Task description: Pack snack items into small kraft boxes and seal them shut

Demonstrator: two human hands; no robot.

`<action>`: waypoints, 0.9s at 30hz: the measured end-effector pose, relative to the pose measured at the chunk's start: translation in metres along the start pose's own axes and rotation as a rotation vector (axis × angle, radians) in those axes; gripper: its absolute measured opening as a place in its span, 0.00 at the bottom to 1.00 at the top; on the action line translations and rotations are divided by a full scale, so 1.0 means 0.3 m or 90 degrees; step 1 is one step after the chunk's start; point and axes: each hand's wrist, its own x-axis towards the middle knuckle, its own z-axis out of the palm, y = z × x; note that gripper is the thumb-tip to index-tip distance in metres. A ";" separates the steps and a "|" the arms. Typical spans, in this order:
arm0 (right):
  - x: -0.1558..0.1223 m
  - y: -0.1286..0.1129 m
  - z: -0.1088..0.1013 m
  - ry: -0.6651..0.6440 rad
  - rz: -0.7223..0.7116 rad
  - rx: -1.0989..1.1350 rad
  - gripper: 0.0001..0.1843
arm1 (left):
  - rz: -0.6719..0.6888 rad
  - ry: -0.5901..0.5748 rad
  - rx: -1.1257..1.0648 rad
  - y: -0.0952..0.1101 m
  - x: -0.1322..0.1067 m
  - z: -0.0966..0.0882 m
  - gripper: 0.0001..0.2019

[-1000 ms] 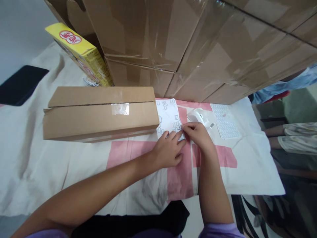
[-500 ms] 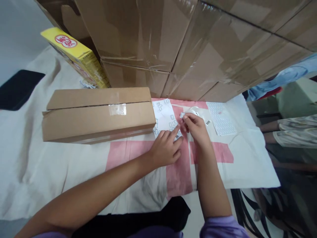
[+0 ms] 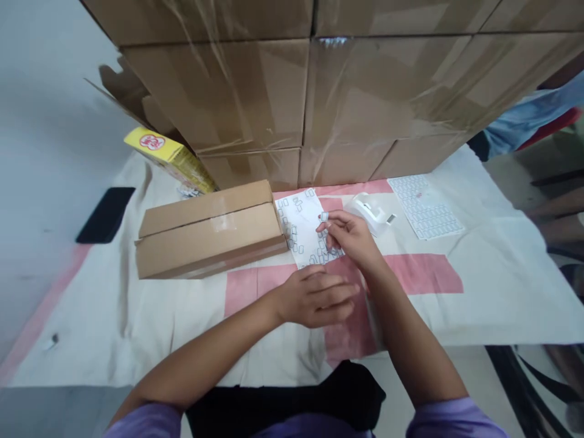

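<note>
Between the thumb and forefinger of my right hand is a small blue-edged sticker, held just above a white sheet scattered with similar blue-outlined stickers. My left hand is held in front of the sheet's near edge, fingers loosely bent and apart, with nothing seen in it. Just beyond my right hand sits a white rounded device, partly hidden, its kind unclear. Farther right lies a sheet of stickers in close rows.
A long closed cardboard box stands left of the white sheet. Stacked taped cartons form a wall behind. A yellow box leans at the back left near a black flat object. Another person's blue clothing shows at right.
My left hand has drawn back toward me from the sheet. My right hand still pinches the sticker, now over the sheet rather than beside it. The camera view has shifted.
</note>
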 end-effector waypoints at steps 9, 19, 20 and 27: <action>-0.044 0.010 0.053 -0.021 -0.307 -0.337 0.17 | -0.409 0.103 0.373 -0.227 0.073 -0.428 0.11; -0.055 0.009 0.090 -0.014 -0.424 -0.415 0.16 | -0.572 -0.333 0.042 -0.323 0.036 -0.592 0.07; -0.057 0.008 0.095 -0.017 -0.427 -0.405 0.16 | -0.558 -0.337 0.029 -0.314 0.035 -0.596 0.06; -0.076 0.003 0.129 -0.065 -0.402 -0.343 0.19 | -0.631 -0.309 0.041 -0.291 0.041 -0.579 0.08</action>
